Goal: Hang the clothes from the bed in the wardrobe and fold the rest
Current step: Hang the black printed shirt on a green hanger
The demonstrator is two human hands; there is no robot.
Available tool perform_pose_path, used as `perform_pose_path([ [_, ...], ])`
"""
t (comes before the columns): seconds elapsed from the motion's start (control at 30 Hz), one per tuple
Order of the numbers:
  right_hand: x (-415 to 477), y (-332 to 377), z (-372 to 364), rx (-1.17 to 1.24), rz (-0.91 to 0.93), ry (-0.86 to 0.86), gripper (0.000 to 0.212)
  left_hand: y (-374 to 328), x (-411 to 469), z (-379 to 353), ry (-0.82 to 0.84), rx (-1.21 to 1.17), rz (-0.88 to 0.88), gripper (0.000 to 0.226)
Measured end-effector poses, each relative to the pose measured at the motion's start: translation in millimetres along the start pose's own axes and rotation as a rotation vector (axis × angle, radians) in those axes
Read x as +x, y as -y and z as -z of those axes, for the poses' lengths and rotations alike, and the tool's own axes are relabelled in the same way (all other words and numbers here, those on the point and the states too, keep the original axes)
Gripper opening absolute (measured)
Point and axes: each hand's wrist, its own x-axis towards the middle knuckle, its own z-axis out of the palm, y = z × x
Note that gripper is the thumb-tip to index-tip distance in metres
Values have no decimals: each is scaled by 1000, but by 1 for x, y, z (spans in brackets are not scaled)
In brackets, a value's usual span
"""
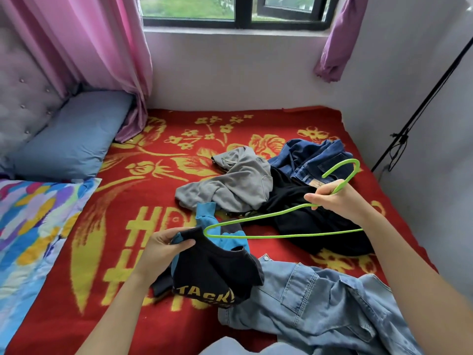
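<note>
denim shirt [320,303]: pale blue, crumpled, near right on the bed [122,201].
left hand [163,248]: pinching black-and-blue tee [212,275] at its top edge.
right hand [335,203]: clamped on green hanger [344,182] below the hook; hanger's far tip meets the tee.
clothes pile [243,183]: grey, black and dark denim, heaped mid-bed.
pillow [76,139]: blue, far left.

Black-blue shirt [215,272] bunched mid-bed [122,226], green hanger [230,237] tip at its collar. Grey hoodie [238,185], jeans [314,157] and black garment [307,221] heaped bed's window side. Denim shirt [320,303] crumpled at bed's near edge.
</note>
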Motion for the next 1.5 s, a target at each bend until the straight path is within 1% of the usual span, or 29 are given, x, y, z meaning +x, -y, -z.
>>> perform_pose_path([
  [0.1,0,0,-7,9,17,4,35,1,-3,2,-13,-42,4,35],
  [0.23,0,2,-12,11,48,-19,36,3,-7,2,-17,-52,0,38],
  [0.37,-2,-2,-13,20,46,-35,35,6,-9,6,-3,-87,11,28],
  [0.47,-7,-7,-16,17,31,-26,37,8,-11,8,-11,-83,4,30],
  [0.63,-6,-8,-25,-3,56,-32,40,8,-14,6,-5,-90,-14,31],
  [0.87,-4,-10,-28,26,52,-63,43,7,-13,6,0,-104,-8,30],
  [1.07,-7,-21,-32,71,-8,-86,40,9,-15,7,0,-96,-8,31],
  [1.27,-7,-19,-39,86,-16,-45,39,9,-13,4,-3,-89,-7,27],
  [1.43,-8,-19,-43,88,-8,-29,37,5,-14,-1,37,-82,-4,28],
  [1.5,-7,-17,-44,79,-1,-10,37,4,-15,-1,45,-35,-8,30],
])
